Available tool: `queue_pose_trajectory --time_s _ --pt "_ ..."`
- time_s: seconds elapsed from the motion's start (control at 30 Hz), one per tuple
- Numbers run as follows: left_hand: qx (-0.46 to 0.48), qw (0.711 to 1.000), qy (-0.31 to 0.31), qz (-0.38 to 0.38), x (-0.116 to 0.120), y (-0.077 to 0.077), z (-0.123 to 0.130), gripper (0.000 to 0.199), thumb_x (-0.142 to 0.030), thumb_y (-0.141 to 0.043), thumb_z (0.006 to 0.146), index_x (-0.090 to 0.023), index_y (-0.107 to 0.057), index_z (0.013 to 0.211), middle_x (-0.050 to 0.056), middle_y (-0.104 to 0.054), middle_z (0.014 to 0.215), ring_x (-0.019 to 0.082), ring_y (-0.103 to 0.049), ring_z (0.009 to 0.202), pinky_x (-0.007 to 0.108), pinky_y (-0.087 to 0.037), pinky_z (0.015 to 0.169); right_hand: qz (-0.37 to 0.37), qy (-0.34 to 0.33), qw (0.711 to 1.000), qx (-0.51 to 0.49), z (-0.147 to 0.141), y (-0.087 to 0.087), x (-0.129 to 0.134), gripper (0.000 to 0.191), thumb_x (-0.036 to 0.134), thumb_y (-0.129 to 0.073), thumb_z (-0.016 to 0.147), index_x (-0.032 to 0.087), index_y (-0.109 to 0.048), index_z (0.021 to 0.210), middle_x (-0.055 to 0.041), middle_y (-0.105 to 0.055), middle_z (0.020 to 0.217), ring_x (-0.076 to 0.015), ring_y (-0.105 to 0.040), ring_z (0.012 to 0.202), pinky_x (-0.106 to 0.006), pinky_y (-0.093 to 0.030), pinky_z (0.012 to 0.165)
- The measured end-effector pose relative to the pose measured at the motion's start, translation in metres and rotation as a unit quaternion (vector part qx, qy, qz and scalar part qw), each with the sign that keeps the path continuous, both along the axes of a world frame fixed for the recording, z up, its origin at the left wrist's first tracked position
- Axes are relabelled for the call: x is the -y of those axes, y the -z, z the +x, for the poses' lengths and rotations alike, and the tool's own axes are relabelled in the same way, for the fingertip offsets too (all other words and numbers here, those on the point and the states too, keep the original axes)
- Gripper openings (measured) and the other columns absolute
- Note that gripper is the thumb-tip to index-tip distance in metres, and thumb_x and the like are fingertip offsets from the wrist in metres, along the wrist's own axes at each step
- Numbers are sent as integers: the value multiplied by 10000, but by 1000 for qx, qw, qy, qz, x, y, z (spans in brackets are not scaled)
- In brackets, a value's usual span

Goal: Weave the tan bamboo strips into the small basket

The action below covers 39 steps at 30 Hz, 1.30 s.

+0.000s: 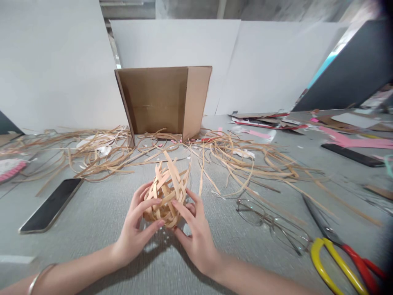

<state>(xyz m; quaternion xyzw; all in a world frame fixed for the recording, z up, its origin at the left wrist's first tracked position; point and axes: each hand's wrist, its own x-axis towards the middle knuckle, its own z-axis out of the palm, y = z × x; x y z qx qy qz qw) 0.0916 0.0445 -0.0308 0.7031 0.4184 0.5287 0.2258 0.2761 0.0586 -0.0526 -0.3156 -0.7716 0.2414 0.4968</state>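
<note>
Looking down over a grey, finely textured surface [101, 241], with tall white boards [175, 53] leaning behind its far edge and a dark panel [344, 69] tilted beyond the far right corner. Standing at the far edge, a folded cardboard box [156, 100], open toward the viewer, with bare brown inner walls. Sprawling on both sides of its base and across the middle of the surface, tangled loose tan strips [245, 164], curled and crossing one another. Lying near the left edge, a black smartphone [50, 205]; near the right edge, a second black smartphone [353, 155]. Resting toward the near right corner, wire-rimmed eyeglasses [273, 225], just beside scissors [337, 262] with red and yellow handles. Scattered along the far right, pink paper strips [353, 141] and stacked card scraps [260, 123].

Held just above the middle of the near edge, a rounded woven strip basket [166, 192], open in its weave, with loose ends rising unevenly at the top. Gripping it from both sides, the left hand [133, 229], wearing a thin metal bangle [39, 278] on the wrist, and the right hand [195, 233], both curled narrowly around the weave.
</note>
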Motion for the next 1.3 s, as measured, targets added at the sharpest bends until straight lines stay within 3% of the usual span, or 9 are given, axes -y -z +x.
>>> queue_pose_trajectory --time_s 0.2,0.4,0.6,0.8,1.0,1.17,1.3 --pt "2 1000 -15 7 3 5 1 362 -205 -626 834 -358 -557 1154 47 -317 1445 295 -362 1346 532 -383 1068 14 -18 1000 20 1 -4 -1 674 34 -528 837 422 -382 1369 -85 -141 1477 -189 -603 1050 -395 -557 888" --pt "46 999 -10 -23 0 6 -2 561 -291 -647 824 -349 -406 1327 92 -305 1443 297 -304 1369 471 -435 1024 9 -6 1000 27 0 -6 0 652 41 -518 841 380 -358 1374 -117 -166 1460 -209 -604 1060 -424 -558 889" --pt "15 999 -35 -2 -5 0 -6 473 -259 -585 862 -354 -452 1306 74 -357 1369 254 -337 1324 429 -407 1046 46 -26 998 45 2 -1 1 669 39 -512 855 392 -345 1398 -90 -79 1507 -228 -549 1184 -411 -532 948" --pt "44 999 -28 -12 -3 -2 -3 430 -219 -599 846 -348 -501 1244 69 -364 1358 252 -358 1322 388 -441 1014 70 -15 995 62 2 0 0 676 50 -501 868 420 -329 1407 -45 -30 1543 -270 -436 1316 -448 -506 986" --pt "32 999 -38 6 -1 -2 -2 345 -202 -625 820 -325 -572 1137 66 -402 1310 255 -367 1312 406 -414 1036 76 -14 995 56 1 0 1 655 68 -509 876 428 -339 1395 -29 -37 1561 -259 -437 1320 -428 -514 975" --pt "7 999 -35 18 -2 -1 -3 377 -231 -616 830 -348 -544 1181 65 -377 1330 264 -339 1320 447 -403 1045 63 -18 996 52 1 1 0 665 46 -501 866 417 -331 1392 -43 -43 1560 -238 -463 1299 -412 -515 970" --pt "-1 999 -48 13 -2 -4 -6 318 -311 -501 903 -359 -538 1215 68 -384 1314 266 -334 1304 500 -372 1061 48 -8 997 66 -1 3 -2 710 44 -528 826 373 -295 1410 -96 -115 1549 -243 -493 1268 -418 -523 948"
